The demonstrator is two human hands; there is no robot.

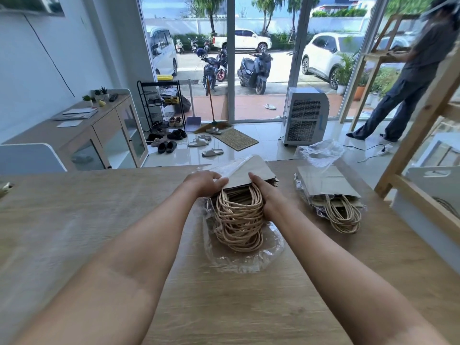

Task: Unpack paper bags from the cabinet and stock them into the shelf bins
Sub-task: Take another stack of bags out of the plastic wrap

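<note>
A stack of brown paper bags [251, 171] with a thick bunch of twisted rope handles [239, 220] lies on the wooden table [99, 220], half out of a clear plastic wrapper [236, 260]. My left hand [205, 183] grips the stack's left side at the wrapper's edge. My right hand [263, 192] holds the right side, by the handles. A second wrapped bundle of paper bags [328, 185] lies to the right, its handles [343, 215] pointing toward me.
A wooden shelf frame [420, 135] with white bins [433, 185] stands at the right edge. A low cabinet [99, 130] is at the left wall. Another person [410, 78] stands by a second wooden rack. An air cooler [305, 115] and several shoes sit on the floor.
</note>
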